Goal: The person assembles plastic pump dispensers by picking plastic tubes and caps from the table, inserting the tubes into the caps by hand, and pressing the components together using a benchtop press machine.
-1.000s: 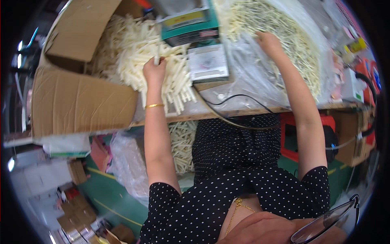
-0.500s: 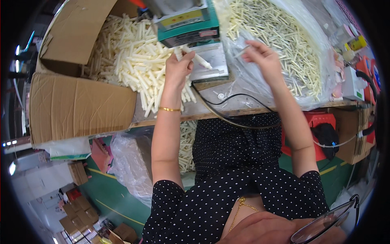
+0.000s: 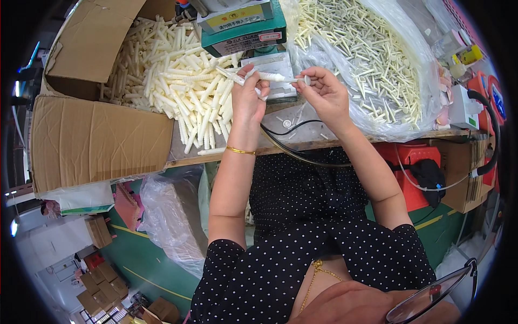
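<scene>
Above the tabletop (image 3: 237, 154), your left hand (image 3: 247, 100) grips a cream ribbed plastic tube (image 3: 270, 77) level, so your right hand (image 3: 324, 93) can pinch a thin cream pin (image 3: 300, 80) at its end.

green machine (image 3: 245, 27): top cut off | glasses (image 3: 431, 297): partly cropped

The left hand (image 3: 247, 100) and right hand (image 3: 324, 94) meet over the near edge of the surface (image 3: 324, 143), their fingers (image 3: 258, 90) holding one ribbed plug (image 3: 272, 77) between them. Just beyond the fingers stands a small machine (image 3: 243, 24). Left of the fingers, a heap of plugs (image 3: 172, 81) spills from an open cardboard box (image 3: 97, 140). Right of them, a plastic bag (image 3: 372, 65) holds thinner pins. A cable (image 3: 286, 143) loops below the fingers.
</scene>
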